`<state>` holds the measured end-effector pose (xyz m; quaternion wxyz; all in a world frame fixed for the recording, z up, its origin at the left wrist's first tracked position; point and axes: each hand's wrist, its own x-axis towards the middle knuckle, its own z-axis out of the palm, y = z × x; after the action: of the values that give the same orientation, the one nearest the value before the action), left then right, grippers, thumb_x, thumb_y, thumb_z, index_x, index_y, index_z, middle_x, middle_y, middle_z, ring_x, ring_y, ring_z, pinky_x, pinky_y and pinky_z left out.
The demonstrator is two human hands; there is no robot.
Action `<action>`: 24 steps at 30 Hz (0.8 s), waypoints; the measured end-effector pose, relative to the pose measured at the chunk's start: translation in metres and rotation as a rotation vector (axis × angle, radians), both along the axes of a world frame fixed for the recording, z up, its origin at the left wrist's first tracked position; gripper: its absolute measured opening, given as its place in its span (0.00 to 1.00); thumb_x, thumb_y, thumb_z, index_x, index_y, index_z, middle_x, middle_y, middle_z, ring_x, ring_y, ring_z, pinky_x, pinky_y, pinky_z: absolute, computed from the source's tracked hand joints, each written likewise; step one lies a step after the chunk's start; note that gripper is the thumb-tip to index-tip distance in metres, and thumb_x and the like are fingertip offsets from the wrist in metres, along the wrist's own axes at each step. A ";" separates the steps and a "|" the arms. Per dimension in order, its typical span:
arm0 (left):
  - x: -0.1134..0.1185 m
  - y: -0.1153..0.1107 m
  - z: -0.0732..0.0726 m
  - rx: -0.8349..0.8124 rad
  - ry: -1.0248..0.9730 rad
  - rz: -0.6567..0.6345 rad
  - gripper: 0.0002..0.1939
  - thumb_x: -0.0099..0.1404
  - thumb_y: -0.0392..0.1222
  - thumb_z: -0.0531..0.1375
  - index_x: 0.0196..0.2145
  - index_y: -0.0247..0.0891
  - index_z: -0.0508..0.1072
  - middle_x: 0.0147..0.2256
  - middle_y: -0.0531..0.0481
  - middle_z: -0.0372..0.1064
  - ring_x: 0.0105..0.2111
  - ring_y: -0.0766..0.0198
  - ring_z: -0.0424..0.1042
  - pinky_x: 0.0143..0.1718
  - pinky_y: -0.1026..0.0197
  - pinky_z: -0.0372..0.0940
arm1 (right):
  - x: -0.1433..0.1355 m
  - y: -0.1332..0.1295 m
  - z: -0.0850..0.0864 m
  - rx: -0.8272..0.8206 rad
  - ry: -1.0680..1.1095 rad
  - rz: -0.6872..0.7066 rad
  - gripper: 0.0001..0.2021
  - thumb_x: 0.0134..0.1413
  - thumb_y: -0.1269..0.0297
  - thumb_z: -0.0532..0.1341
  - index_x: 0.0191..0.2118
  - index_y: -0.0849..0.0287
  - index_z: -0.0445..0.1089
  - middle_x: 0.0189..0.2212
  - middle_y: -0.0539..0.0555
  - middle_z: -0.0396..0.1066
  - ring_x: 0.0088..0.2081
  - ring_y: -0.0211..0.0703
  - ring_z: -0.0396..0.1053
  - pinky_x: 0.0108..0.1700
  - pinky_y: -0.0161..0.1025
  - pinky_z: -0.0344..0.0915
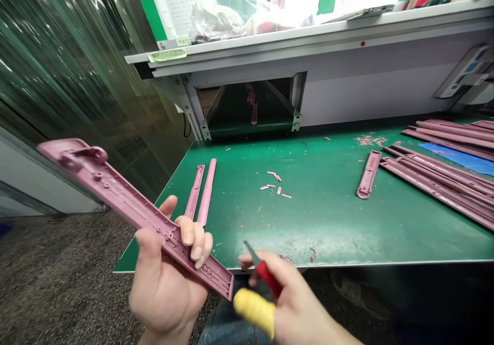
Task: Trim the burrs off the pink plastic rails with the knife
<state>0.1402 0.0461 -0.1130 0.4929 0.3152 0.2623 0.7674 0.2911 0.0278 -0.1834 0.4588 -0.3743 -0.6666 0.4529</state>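
From my remote seat I see the left hand (170, 278) palm up at the near left corner of the bench, its fingers clamped around a long, trough-shaped dusty-pink plastic molding (135, 198). I have that molding raised off the surface and tilted, its broad rounded end high at the left and its squared end low, near the other hand. Its ribbed hollow side faces my camera, with the thumb along one edge and fingertips curled over the opposite edge.

The right hand (299, 296), slightly blurred, has its fingers closed on a small knife with a red handle and grey blade (266, 274). The blade points up and left, apart from the molding. A yellow covering (254, 311) wraps what looks like the thumb.

Beyond my hands, on the smooth green tabletop (324, 227), a narrow ribbed pink plastic strip (195, 193) lies beside a smooth rounded pink plastic strip (207, 193). Small flat pink plastic offcuts (279, 190) are scattered near the middle. Further right I see a short, round-ended pink plastic piece (368, 175) just beside a group of long pink plastic moldings (440, 185), with a flat blue sheet (459, 158) among them.
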 end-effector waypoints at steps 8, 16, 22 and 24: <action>-0.026 0.003 -0.036 0.104 1.104 0.592 0.41 0.57 0.40 0.66 0.64 0.47 0.52 0.63 0.46 0.49 0.65 0.52 0.44 0.64 0.49 0.40 | 0.005 0.010 0.011 -0.078 0.032 0.068 0.12 0.56 0.56 0.61 0.31 0.61 0.71 0.19 0.48 0.65 0.22 0.34 0.61 0.27 0.31 0.59; -0.058 0.001 -0.021 0.828 2.016 0.002 0.22 0.67 0.37 0.54 0.58 0.32 0.63 0.46 0.42 0.74 0.42 0.60 0.73 0.41 0.60 0.72 | 0.053 0.022 0.037 -0.202 -0.120 0.357 0.12 0.63 0.54 0.54 0.40 0.57 0.68 0.31 0.50 0.67 0.31 0.36 0.63 0.34 0.33 0.61; -0.073 0.006 0.008 0.918 2.301 -0.002 0.26 0.66 0.28 0.51 0.61 0.39 0.59 0.57 0.50 0.65 0.60 0.52 0.59 0.57 0.45 0.61 | 0.061 0.019 0.031 0.311 -0.509 0.203 0.14 0.64 0.67 0.48 0.52 0.54 0.64 0.38 0.52 0.71 0.37 0.40 0.67 0.38 0.35 0.60; -0.070 0.004 0.014 0.922 2.336 -0.005 0.27 0.66 0.27 0.49 0.60 0.40 0.60 0.58 0.52 0.64 0.61 0.53 0.56 0.59 0.44 0.57 | 0.054 0.018 0.028 0.445 -0.567 0.184 0.14 0.62 0.63 0.51 0.51 0.55 0.64 0.35 0.52 0.70 0.33 0.40 0.66 0.34 0.35 0.59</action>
<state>0.0698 0.0504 -0.0988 -0.1877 0.9489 0.2487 0.0496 0.3454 0.0460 -0.1551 0.2837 -0.3144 -0.8801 0.2146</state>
